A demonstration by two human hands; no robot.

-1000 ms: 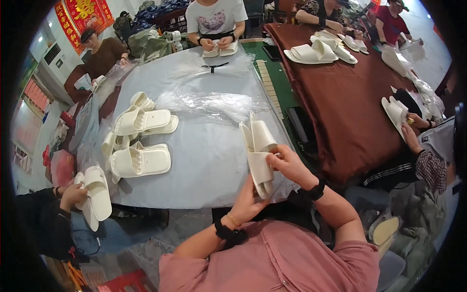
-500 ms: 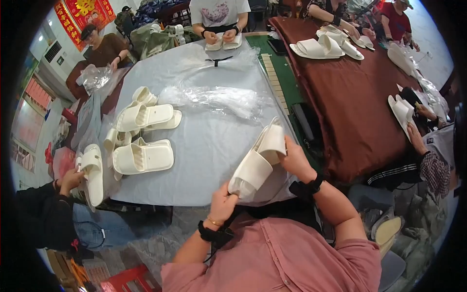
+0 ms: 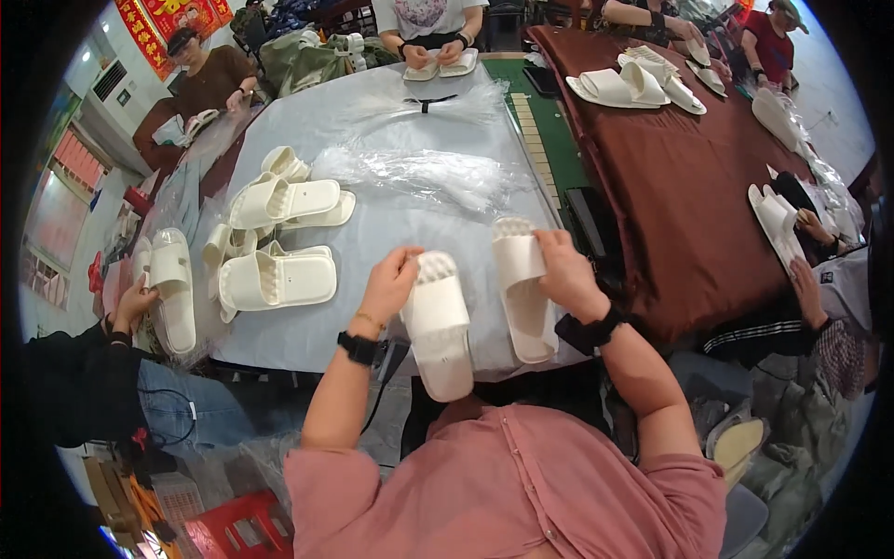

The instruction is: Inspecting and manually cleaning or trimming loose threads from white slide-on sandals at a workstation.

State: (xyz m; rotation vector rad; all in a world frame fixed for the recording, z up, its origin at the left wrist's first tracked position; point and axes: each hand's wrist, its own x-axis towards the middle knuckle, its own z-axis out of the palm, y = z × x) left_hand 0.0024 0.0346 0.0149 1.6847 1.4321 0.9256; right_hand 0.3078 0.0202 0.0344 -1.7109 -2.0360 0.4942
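Observation:
My left hand (image 3: 391,289) grips a cream slide slipper (image 3: 440,321) by its upper left edge, toe end up and heel toward me. In my right hand (image 3: 568,275) is a matching slipper (image 3: 526,298), held at the strap with its bumpy footbed showing. The two slippers are apart, over the near edge of the grey-covered table (image 3: 372,321). Left of my hands several cream slippers (image 3: 279,279) lie in stacked pairs. Beyond my hands a pile of clear plastic bags (image 3: 428,182) lies flat.
A co-worker's hand (image 3: 135,303) at the left holds slippers; another person's hands (image 3: 433,58) work at the far end. To the right stands a brown-covered table (image 3: 643,186) bearing more slippers (image 3: 633,86). A red stool (image 3: 237,526) is at the lower left.
The two slippers, together half a second ago, are now separated. My left hand has moved up and left with one; my right hand still has the other, now turned more upright.

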